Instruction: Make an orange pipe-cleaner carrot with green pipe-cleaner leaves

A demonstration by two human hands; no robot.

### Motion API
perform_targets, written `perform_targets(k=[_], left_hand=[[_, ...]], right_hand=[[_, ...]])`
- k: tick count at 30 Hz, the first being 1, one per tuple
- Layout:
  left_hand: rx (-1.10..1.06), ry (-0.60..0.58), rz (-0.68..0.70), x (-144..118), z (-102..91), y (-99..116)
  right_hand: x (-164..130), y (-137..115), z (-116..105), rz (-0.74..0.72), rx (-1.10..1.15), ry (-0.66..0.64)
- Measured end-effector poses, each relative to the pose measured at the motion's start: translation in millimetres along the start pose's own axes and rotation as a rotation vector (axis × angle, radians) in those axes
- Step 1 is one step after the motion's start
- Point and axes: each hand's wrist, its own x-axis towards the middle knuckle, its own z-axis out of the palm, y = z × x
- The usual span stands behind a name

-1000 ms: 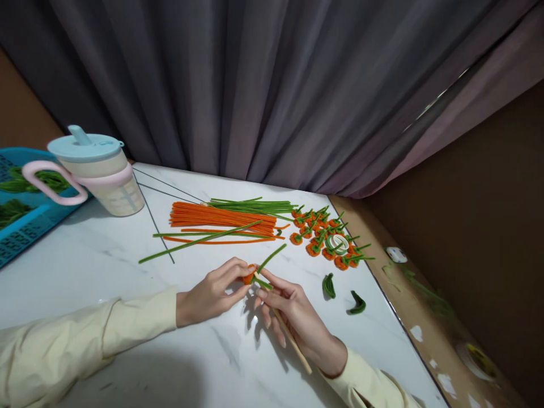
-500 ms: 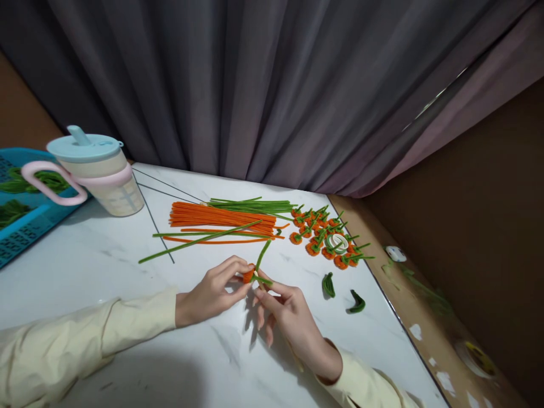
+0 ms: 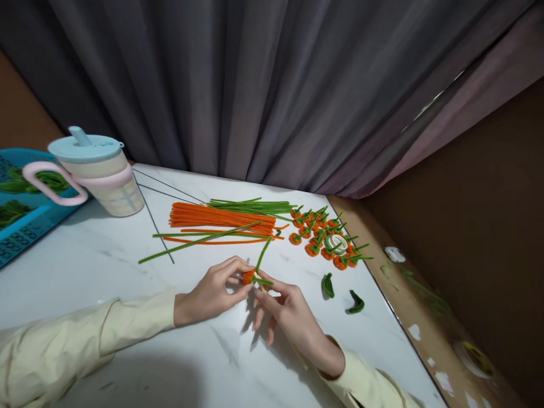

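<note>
Between the fingertips of my left hand is a small orange pipe-cleaner pumpkin, with two green pipe-cleaner ends sticking out, one upward and one to the right. My right hand pinches a thin pale wooden stick, its tip against the pumpkin's green side. The stick's other end shows below my right palm. Beyond my hands lie a bundle of orange pipe cleaners and green pipe cleaners. Several finished-looking orange pumpkins with green stems cluster on the right.
Tape rolls sit among the pumpkins. Two dark green curled pieces lie right of my hands. A lidded cup with a pink handle stands at left beside a blue basket. Grey curtains hang behind the white table.
Both hands stay almost in place. The pumpkin is turned slightly in my left fingertips, and my right hand has shifted a little to the right.
</note>
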Motion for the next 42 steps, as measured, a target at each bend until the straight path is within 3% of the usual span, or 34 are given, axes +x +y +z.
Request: perform_targets(k=[10,16,26,35,42], left_hand=[[-0.178,0.001,-0.284,8.0,-1.0,7.3],[-0.491,-0.131,-0.493,15.4,-5.9,13.4],[-0.669,-0.267,-0.670,27.9,-19.7,13.0],[-1.032,-0.142,-0.748,28.2,-11.5,0.2],[-1.082,-0.173,-0.600,23.4,-1.0,6.0]], right_hand=[[-0.8,8.4,-0.3,-0.145,-0.231,0.057],[-0.9,0.6,-3.3,-0.106,-0.183,0.007],[-2.6,0.6,-9.7,-0.189,-0.348,-0.061],[2.3,-9.6,-8.8,-0.088,-0.149,0.012],[1.8,-21.0,-3.9,-0.083,-0.025,0.065]])
